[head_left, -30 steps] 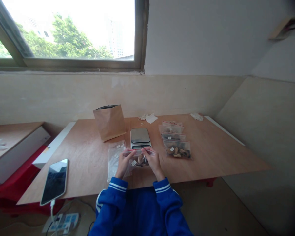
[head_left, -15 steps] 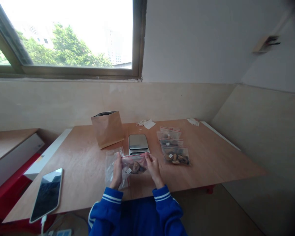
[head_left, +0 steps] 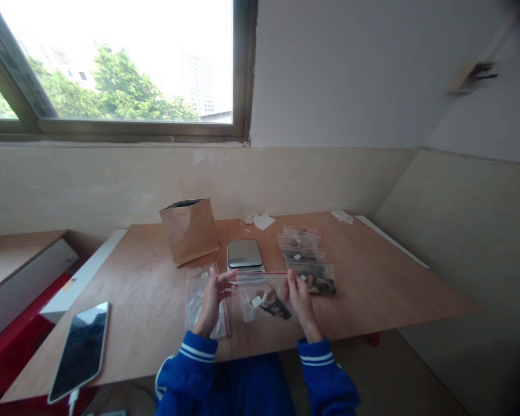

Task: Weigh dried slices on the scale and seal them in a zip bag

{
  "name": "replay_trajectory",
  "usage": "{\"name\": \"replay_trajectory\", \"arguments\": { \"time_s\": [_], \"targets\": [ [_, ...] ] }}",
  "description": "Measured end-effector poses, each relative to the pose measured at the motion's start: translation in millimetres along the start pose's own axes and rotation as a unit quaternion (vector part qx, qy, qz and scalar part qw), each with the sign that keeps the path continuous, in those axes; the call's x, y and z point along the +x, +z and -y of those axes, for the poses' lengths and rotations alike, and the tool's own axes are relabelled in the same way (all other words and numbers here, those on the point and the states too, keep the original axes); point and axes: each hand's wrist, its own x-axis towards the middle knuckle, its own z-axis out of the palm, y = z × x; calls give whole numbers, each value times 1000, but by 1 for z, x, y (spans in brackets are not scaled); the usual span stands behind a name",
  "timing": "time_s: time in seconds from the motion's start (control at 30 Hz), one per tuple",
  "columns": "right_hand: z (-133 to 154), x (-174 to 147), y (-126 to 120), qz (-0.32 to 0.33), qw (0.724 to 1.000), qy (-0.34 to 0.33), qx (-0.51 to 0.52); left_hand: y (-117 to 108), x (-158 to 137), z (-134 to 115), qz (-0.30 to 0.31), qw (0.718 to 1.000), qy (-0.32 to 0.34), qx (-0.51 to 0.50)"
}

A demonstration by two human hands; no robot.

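Observation:
A clear zip-lock bag (head_left: 266, 294) with a red seal line hangs in front of me, holding brownish and dark dried pieces and a small white label. My right hand (head_left: 300, 297) pinches its upper right corner. At the bag's upper left end, my left hand (head_left: 214, 294) has its fingers stretched and apart; whether the fingertips still touch the plastic I cannot tell. Beneath my left hand lie flat clear zip-lock bags (head_left: 195, 306) on the table. A digital scale (head_left: 244, 253) stands just beyond the held bag, its front partly hidden.
Several filled zip-lock bags (head_left: 314, 278) lie in a row on the right. A brown paper pouch (head_left: 190, 232) stands open at the back left. A tablet (head_left: 80, 349) with a plugged-in cable lies at the left edge. White scraps (head_left: 263, 221) lie near the wall.
My right hand has moved right, carrying the bag along with it. My left hand's fingers have spread from their grip on the bag's left side.

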Motion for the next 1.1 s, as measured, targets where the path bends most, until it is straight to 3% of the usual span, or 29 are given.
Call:
{"name": "replay_trajectory", "arguments": {
  "time_s": [0.1,0.17,0.2,0.27,0.33,0.37,0.43,0.5,0.63,0.77,0.87,0.93,1.03,1.1],
  "targets": [
    [-12,21,-50,-30,998,35,-41,-12,10,-23,-51,995,66,57],
    [-22,36,-89,-5,993,77,-93,-23,21,-43,-115,979,133,107],
    [-27,43,-107,-8,988,77,-134,-28,29,-55,-167,958,181,147],
    [-37,53,-136,-51,965,30,-254,-38,45,-78,-263,886,286,253],
    [-46,53,-148,-149,915,-53,-371,-46,64,-98,-326,819,341,327],
    [-50,48,-147,-184,888,-90,-412,-50,74,-107,-344,799,342,354],
    [-58,32,-133,-210,853,-136,-458,-56,93,-120,-362,781,310,404],
    [-68,14,-108,-181,847,-142,-480,-62,110,-127,-366,773,272,441],
    [-84,2,-67,-98,845,-91,-518,-71,124,-133,-361,755,250,487],
    [-79,32,-50,-86,873,-41,-478,-67,100,-130,-381,718,290,506],
    [-43,43,-30,-85,914,-72,-390,-57,65,-123,-409,710,311,481],
    [-5,31,-4,-53,942,-174,-282,-52,39,-115,-401,715,313,479],
    [58,-6,44,67,958,-263,-95,-53,5,-101,-305,781,281,467],
    [90,-31,75,134,946,-293,-38,-56,-11,-92,-300,803,243,453]
  ]
}}
